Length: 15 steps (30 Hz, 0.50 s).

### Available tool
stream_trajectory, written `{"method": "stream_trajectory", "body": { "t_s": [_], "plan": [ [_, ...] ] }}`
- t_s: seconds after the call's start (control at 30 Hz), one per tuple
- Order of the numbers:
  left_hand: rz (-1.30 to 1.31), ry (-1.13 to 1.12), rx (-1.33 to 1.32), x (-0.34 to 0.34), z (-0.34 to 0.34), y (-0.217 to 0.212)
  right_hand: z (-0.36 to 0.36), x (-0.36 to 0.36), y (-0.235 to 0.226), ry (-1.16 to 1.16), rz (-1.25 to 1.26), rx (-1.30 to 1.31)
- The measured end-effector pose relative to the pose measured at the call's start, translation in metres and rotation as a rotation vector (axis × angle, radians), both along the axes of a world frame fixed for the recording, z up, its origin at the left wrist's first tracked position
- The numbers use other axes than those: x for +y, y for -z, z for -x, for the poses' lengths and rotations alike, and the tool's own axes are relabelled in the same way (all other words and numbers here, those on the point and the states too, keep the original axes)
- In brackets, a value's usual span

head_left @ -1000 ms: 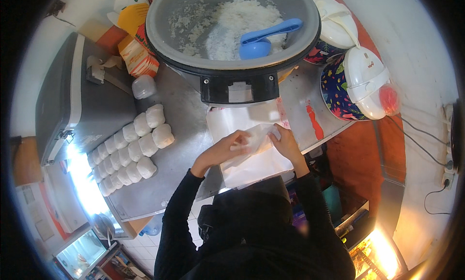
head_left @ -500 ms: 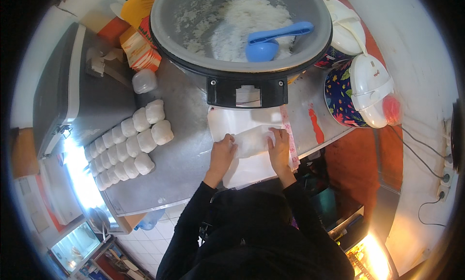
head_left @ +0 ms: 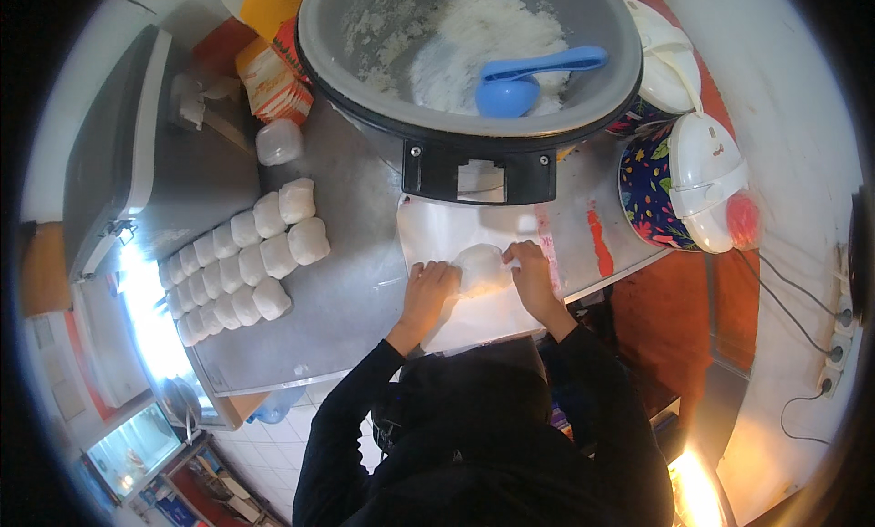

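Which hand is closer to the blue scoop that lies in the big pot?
Right. The right hand rests at the rice bundle, almost straight below the blue scoop. The left hand is farther left and slightly lower.

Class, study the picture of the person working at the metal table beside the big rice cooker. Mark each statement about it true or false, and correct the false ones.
1. Both hands, left hand and right hand, touch the white rice parcel. True.
2. The scoop in the rice cooker pot is red. False: it is blue.
3. Wrapped white parcels lie in rows to the person's left. True.
4. The hands work on a bare table. False: a white sheet lies beneath.
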<state>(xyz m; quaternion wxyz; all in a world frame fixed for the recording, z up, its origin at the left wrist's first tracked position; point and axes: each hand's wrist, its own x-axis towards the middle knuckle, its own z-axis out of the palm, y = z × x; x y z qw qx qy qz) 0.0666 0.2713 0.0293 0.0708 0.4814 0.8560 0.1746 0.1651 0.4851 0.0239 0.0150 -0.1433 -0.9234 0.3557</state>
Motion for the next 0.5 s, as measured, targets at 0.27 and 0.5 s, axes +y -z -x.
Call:
{"method": "stream_trajectory", "body": {
  "t_s": [0.27,0.5],
  "plan": [
    [-0.144,0.247,-0.288,-0.031,0.016,-0.003,-0.034,0.027,0.007,-0.536,-0.197,0.216],
    [-0.022,0.246,-0.694,-0.032,0.054,0.002,-0.01,0.049,0.003,-0.645,-0.184,0.142]
  ]
}}
